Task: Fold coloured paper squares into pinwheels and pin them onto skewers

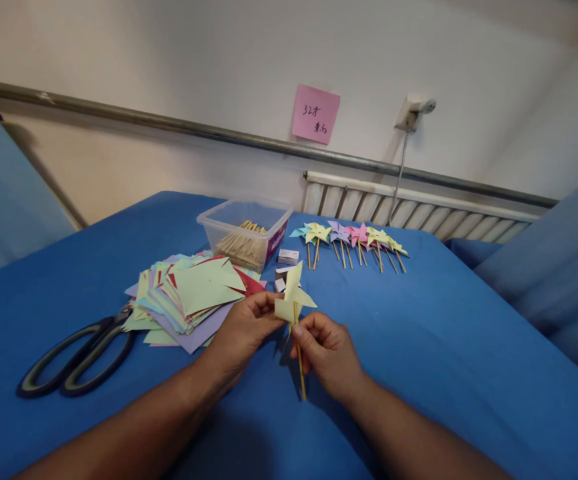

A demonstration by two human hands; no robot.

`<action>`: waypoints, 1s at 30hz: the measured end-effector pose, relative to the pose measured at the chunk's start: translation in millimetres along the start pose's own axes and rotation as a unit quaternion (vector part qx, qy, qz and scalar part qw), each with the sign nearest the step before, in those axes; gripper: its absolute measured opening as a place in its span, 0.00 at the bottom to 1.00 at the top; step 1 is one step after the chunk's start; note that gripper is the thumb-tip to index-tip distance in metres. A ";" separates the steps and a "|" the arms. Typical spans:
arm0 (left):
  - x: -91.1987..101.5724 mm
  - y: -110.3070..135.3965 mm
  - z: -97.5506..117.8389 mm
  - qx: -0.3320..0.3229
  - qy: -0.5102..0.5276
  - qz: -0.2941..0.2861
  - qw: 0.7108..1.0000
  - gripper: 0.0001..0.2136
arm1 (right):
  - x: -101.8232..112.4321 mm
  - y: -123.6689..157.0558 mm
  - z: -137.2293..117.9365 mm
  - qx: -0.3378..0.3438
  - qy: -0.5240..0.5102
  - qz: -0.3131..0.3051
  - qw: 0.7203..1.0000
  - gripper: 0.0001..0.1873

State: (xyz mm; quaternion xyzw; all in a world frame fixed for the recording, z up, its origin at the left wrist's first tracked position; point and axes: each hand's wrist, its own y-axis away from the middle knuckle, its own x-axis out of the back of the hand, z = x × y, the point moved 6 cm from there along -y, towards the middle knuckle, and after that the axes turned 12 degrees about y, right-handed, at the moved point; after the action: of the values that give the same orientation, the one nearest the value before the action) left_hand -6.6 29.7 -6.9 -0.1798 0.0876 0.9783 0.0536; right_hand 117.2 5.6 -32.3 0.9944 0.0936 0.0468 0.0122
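A pale yellow paper pinwheel [295,293] is held up between my two hands, over the blue cloth. My left hand [249,327] is closed on the left side of its folded paper, with the fingertips partly behind it. My right hand [325,347] pinches the thin wooden stick [301,373] just below the paper head. The stick's lower end points down toward the cloth. Just behind the pinwheel stands a small open box [279,285], partly covered by the paper, and a small white box [289,257] lies beyond it.
Left of my hands lies a pile of cut coloured paper [209,287], with black-handled scissors [83,353] beside it. Behind stands a clear plastic tub [281,233] of wooden sticks [243,243]. Several finished pinwheels [339,232] lie in a row at the back right, before a radiator [349,200].
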 end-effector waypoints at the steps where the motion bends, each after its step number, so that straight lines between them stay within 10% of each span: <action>1: -0.8 0.5 -0.1 0.001 -0.007 -0.004 1.000 0.09 | 0.1 -0.2 0.7 0.001 0.004 0.004 1.000 0.20; 19: -2.0 3.5 -6.3 0.005 0.001 -0.002 1.000 0.10 | -3.5 1.9 5.5 0.010 0.052 0.016 0.998 0.16; 25: 1.3 2.8 -4.4 0.042 0.015 0.015 0.999 0.12 | 30.7 -2.8 -2.1 0.009 -0.027 0.140 0.990 0.19; 30: -5.3 6.0 -8.7 0.085 0.003 -0.013 0.996 0.14 | 33.0 -9.0 -7.7 0.010 -0.070 0.073 0.995 0.19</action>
State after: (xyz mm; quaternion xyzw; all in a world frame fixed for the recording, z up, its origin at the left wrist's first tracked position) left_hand 0.5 21.8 -12.0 -0.1788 0.1686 0.9659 0.0811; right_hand 147.1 20.8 -22.0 0.9995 0.0204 -0.0226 0.0057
